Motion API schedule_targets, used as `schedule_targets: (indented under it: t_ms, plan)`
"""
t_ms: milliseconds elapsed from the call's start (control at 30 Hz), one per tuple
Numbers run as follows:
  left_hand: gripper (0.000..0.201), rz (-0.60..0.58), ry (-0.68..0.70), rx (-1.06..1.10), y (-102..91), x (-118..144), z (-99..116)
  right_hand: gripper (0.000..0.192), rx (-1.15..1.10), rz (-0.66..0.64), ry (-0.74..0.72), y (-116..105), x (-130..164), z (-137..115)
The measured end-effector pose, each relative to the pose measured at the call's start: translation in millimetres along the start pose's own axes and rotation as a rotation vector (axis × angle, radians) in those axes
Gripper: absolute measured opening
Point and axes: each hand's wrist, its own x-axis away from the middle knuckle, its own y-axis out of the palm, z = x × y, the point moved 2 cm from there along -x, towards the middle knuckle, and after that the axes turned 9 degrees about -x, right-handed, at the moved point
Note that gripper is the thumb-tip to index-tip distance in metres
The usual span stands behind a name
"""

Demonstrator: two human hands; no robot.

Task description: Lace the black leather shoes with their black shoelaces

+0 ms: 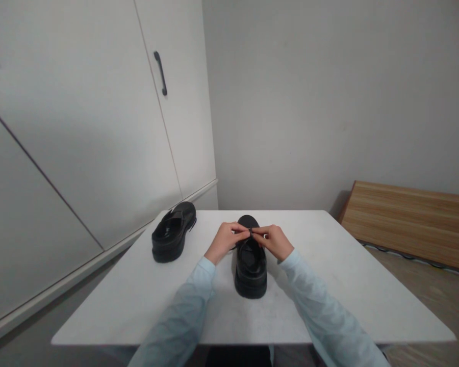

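Observation:
A black lace-up shoe (251,278) stands upright in front of me, its heel toward me and its toe pointing away. Over its lacing, my left hand (229,238) pinches a dark shoelace (250,232) from the left. My right hand (272,239) pinches the lace from the right, its fingertips almost meeting the left ones. How the lace runs between the fingers is too small to make out. A second black shoe (170,244) rests to the left, toe away from me, with a lace end hanging at its right side.
The shoes stand on a white table (329,306). White cabinet doors (99,102) with a dark handle (160,74) rise along the left. A grey wall (329,102) is behind. Beyond the table's right edge leans a wood-grain board (409,224), with a dark cable along its bottom.

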Motion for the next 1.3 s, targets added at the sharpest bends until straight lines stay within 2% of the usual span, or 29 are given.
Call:
schedule_targets:
  t_ms: [167,333,500,667,800,1033,1300]
  plan:
    - [0.018,-0.062,-0.012,-0.012,-1.6,-1,2,0.025,0.124,0.067,-0.028,0,3,-7]
    - [0.010,-0.026,0.069,-0.146,-3.0,2,11,0.023,-0.068,0.130,-0.006,4,0,-1]
    - [0.007,0.045,0.124,-0.226,-1.9,5,17,0.023,-0.311,0.120,0.051,5,-3,1]
    - [0.005,0.003,0.111,-0.123,2.9,5,16,0.022,-0.450,0.094,0.107,3,-4,0]
    - [0.005,-0.053,0.077,-0.031,6.9,5,14,0.022,-0.502,0.051,0.174,3,-5,0]
    - [0.003,0.021,0.112,-0.162,6.1,5,16,0.016,-0.582,0.031,0.271,2,-7,4]
    - [0.005,0.065,0.090,-0.151,5.6,6,20,0.014,-0.563,0.036,0.248,3,-7,3]
